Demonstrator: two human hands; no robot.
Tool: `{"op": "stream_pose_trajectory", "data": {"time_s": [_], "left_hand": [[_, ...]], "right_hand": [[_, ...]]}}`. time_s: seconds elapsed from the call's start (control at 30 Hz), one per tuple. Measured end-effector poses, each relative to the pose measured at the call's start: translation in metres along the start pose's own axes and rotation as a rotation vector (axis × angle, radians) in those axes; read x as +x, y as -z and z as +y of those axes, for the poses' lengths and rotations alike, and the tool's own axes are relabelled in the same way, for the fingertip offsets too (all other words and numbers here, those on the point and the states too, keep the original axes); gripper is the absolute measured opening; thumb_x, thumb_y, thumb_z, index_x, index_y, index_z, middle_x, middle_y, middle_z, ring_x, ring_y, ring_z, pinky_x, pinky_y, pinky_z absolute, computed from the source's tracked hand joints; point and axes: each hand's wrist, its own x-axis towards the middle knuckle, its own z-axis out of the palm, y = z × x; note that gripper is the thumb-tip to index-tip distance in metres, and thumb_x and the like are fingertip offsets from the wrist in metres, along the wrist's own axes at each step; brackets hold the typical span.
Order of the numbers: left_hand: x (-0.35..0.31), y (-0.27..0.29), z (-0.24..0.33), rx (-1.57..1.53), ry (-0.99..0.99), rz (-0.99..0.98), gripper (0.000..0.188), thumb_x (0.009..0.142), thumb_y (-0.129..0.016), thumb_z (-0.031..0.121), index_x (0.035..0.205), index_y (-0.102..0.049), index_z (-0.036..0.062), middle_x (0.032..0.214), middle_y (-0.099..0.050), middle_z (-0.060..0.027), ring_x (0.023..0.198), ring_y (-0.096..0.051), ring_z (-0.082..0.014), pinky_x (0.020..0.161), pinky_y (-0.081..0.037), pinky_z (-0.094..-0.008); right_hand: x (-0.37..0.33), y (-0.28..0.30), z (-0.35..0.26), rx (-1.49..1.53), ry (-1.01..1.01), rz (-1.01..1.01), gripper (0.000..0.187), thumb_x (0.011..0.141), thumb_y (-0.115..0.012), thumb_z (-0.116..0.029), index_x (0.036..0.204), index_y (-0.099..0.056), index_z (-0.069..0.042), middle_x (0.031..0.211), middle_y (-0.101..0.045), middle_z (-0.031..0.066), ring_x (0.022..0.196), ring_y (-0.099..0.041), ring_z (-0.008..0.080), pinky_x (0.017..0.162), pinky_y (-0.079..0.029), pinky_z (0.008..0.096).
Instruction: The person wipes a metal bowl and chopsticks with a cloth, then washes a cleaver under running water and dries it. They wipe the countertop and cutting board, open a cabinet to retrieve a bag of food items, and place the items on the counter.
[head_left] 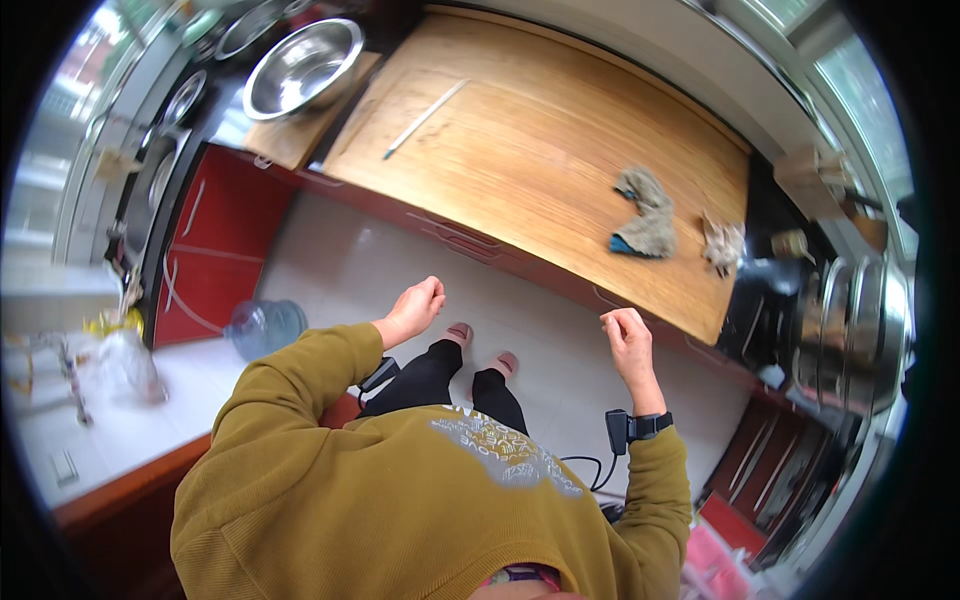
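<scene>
My left hand (413,310) hovers over the floor in front of the counter, its fingers curled in and nothing visible in them. To the right, my right hand (629,342) is raised just short of the counter's front edge, also loosely closed, with no object showing. Neither hand touches anything. Beyond them lies a large wooden board (540,130). On it rest a thin pale stick (425,120) with a dark tip, a rumpled grey cloth (652,218) with blue at its end, and a smaller crumpled pale rag (722,243). The cloth is nearest my right hand.
A steel bowl (304,68) stands at the back left, beside the board. Red cabinets (215,225) run below the counter on the left. A blue-tinted water jug (266,328) is left of my left arm. At the far right stands a tiered steel steamer (850,335).
</scene>
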Motion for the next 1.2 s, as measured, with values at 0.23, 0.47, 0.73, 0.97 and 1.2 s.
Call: {"op": "stream_pose_trajectory", "data": {"time_s": [0.23, 0.47, 0.73, 0.97, 1.2], "left_hand": [[-0.062, 0.009, -0.044, -0.267, 0.297, 0.253, 0.014, 0.101, -0.049, 0.014, 0.097, -0.052, 0.0015, 0.083, -0.066, -0.0098, 0.071, -0.064, -0.0181, 0.07, -0.054, -0.0349], [-0.106, 0.024, -0.099, -0.371, 0.343, 0.352, 0.024, 0.104, -0.051, 0.022, 0.097, -0.058, 0.0003, 0.079, -0.069, -0.0096, 0.065, -0.065, -0.0178, 0.066, -0.054, -0.0337], [-0.116, 0.093, -0.189, -0.51, 0.394, 0.379, 0.026, 0.103, -0.052, 0.026, 0.102, -0.061, 0.0013, 0.079, -0.069, -0.0088, 0.064, -0.065, -0.0171, 0.064, -0.055, -0.0348], [-0.14, 0.151, -0.275, -0.576, 0.435, 0.504, 0.022, 0.101, -0.053, 0.024, 0.102, -0.059, 0.0027, 0.078, -0.067, -0.0069, 0.063, -0.064, -0.0152, 0.062, -0.052, -0.0328], [-0.14, 0.16, -0.3, -0.556, 0.459, 0.479, 0.021, 0.101, -0.054, 0.021, 0.1, -0.059, 0.0013, 0.078, -0.068, -0.0085, 0.063, -0.064, -0.0161, 0.061, -0.053, -0.0329]], "right_hand": [[0.064, -0.047, -0.039, -0.067, 0.229, -0.25, 0.012, 0.096, -0.063, -0.013, 0.093, -0.069, -0.003, 0.086, -0.064, 0.0114, 0.075, -0.061, 0.0253, 0.069, -0.049, 0.0335], [0.084, -0.112, -0.082, -0.098, 0.331, -0.426, 0.012, 0.095, -0.063, -0.012, 0.098, -0.07, -0.002, 0.094, -0.067, 0.0129, 0.086, -0.065, 0.0285, 0.077, -0.052, 0.0351], [0.1, -0.242, -0.159, -0.204, 0.445, -0.456, 0.021, 0.091, -0.067, -0.01, 0.111, -0.068, -0.003, 0.116, -0.067, 0.013, 0.111, -0.062, 0.0316, 0.095, -0.051, 0.0387], [0.125, -0.383, -0.206, -0.244, 0.456, -0.642, 0.053, 0.09, -0.068, -0.016, 0.138, -0.05, -0.001, 0.146, -0.048, 0.0213, 0.134, -0.046, 0.0388, 0.112, -0.04, 0.0437], [0.177, -0.483, -0.203, -0.358, 0.536, -0.615, 0.072, 0.089, -0.069, -0.019, 0.148, -0.034, 0.006, 0.154, -0.034, 0.0284, 0.142, -0.033, 0.043, 0.118, -0.031, 0.0459]]}}
